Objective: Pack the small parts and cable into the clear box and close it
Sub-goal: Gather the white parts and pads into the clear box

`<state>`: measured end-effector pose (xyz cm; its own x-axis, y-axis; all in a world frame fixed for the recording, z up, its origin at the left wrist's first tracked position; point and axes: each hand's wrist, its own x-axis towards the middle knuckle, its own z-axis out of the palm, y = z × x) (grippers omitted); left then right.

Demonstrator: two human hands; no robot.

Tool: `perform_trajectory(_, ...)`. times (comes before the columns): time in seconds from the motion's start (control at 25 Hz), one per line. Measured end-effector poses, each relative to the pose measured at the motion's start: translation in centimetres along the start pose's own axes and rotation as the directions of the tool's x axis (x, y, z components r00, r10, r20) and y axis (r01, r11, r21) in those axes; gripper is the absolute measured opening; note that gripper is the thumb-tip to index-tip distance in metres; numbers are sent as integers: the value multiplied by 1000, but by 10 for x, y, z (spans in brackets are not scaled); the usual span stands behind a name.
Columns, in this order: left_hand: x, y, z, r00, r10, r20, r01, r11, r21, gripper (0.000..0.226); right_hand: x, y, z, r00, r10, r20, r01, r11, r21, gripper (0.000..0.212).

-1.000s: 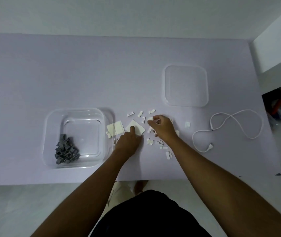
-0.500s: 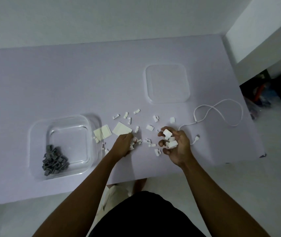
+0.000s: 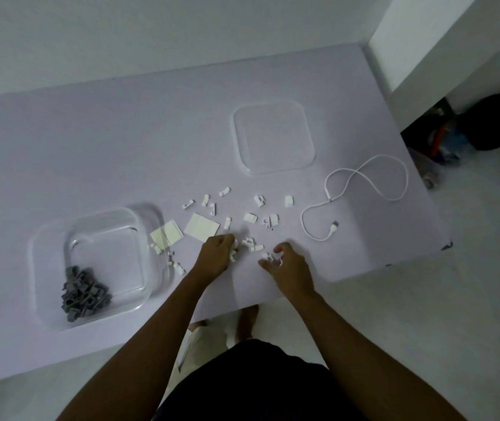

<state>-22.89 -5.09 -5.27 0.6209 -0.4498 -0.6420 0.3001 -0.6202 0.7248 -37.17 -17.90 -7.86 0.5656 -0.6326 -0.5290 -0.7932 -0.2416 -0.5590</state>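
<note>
The clear box [image 3: 108, 253] sits open at the left with a heap of grey parts [image 3: 84, 294] in its near corner. Its clear lid [image 3: 273, 136] lies flat farther back. Small white clips [image 3: 250, 217] are scattered between the two, beside two flat white pads [image 3: 201, 227]. To the right the white cable [image 3: 364, 183] lies in loose loops. My left hand [image 3: 215, 258] is closed around several white clips at the near side of the scatter. Palm down just to its right, my right hand [image 3: 288, 265] has its fingers curled on more white clips.
The lilac table [image 3: 121, 141] ends close in front of my hands and just right of the cable. A white wall corner stands at the far right. A dark bag [image 3: 495, 126] and clutter lie on the floor beyond the table's right edge.
My right hand has turned from palm up to palm down and dropped to the table with its clips. My left hand stays closed at the near clips. The view has shifted left.
</note>
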Motion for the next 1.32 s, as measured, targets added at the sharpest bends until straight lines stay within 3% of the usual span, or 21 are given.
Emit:
perform_trajectory(0.16,-4,3,-15,995,72,-66,-69,996,53,38,0,1,10,1000,-21,-1,21,1000,-19,27)
perform_trajectory(0.32,-18,7,-58,976,138,-168,-140,990,-1,34,-1,-27,10,1000,-5,29,-5,941,337,20)
perform_trajectory(0.44,-36,-6,-113,922,199,-333,-209,978,7,33,-10,-73,19,990,-26,140,-49,860,508,25)
perform_trajectory(0.56,-47,-46,-160,883,169,-438,-124,984,130,38,-16,-123,42,981,-70,183,-55,798,600,26)
perform_trajectory(0.64,-50,-73,-174,917,100,-385,-3,970,245,45,-19,-152,59,980,-67,186,-71,759,647,23)
perform_trajectory(0.72,-47,-94,-178,969,23,-246,70,929,363,46,-23,-177,74,979,-74,192,-74,744,664,24)
perform_trajectory(0.88,-37,-101,-175,997,-75,12,59,871,488,39,-29,-203,93,975,-86,207,-70,759,647,27)
perform_trajectory(1.12,-45,-99,-208,972,103,212,-195,856,479,35,-37,-214,113,960,-102,259,-72,809,584,25)
perform_trajectory(1.32,-55,-103,-251,969,196,150,-236,912,336,20,-45,-239,130,932,-221,289,70,888,454,21)
